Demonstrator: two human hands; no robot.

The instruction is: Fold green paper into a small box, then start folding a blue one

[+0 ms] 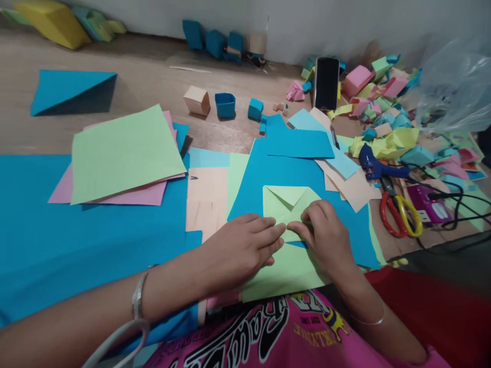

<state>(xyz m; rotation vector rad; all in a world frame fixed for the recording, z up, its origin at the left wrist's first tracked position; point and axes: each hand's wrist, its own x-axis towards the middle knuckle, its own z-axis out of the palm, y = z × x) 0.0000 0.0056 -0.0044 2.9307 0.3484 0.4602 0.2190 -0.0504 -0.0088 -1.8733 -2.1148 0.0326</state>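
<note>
A light green sheet of paper [274,207], with its top corners folded inward, lies on the blue paper in front of me. My left hand [241,250] rests on its lower left part, fingers stretched out flat. At the lower right edge, my right hand [328,237] has thumb and bent fingers closed on the green paper. The tips of both hands nearly meet there. Beneath lie a blue sheet [249,184] and another light green sheet [284,271].
Left is a stack of green and pink sheets [123,153]; behind it, a folded blue paper [69,89]. Small paper boxes [225,106] stand further back. To the right are scissors [401,209], a blue glue gun [379,166], cables, a phone [326,83] and heaped paper pieces [395,112].
</note>
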